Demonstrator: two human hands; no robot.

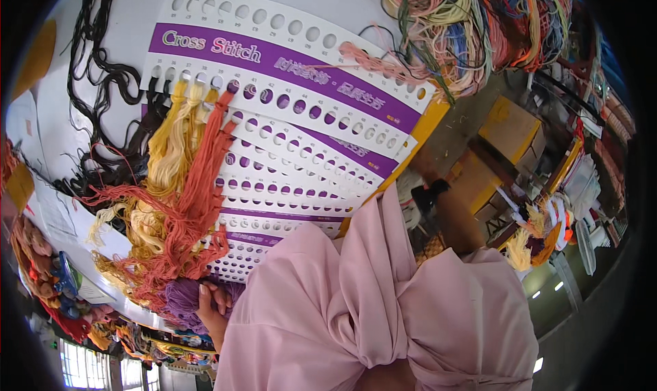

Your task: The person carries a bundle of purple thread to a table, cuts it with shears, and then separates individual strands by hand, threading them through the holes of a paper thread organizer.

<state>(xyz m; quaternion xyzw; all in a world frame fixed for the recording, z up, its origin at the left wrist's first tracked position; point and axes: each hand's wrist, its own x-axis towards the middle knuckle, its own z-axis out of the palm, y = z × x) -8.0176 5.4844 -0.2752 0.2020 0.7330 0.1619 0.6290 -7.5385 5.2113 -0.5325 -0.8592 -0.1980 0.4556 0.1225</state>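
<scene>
My left hand (213,303) comes out from under a pink cloth sleeve (356,309) and is closed on a bundle of purple thread (181,296). Just above it lies a fanned stack of white and purple punched thread cards (308,110). Yellow threads (168,145) and orange-red threads (202,186) are looped through holes at the left end of the cards and hang down toward my hand. A small pink skein (373,61) lies on the top card. My right hand is not visible; the pink cloth covers the lower middle of the picture.
Loose black threads (102,83) trail over the white table (130,21) at the left. A heap of many-coloured skeins (479,21) lies at the top right. More skeins (41,261) lie at the lower left. Cardboard boxes (510,127) stand on the floor at the right.
</scene>
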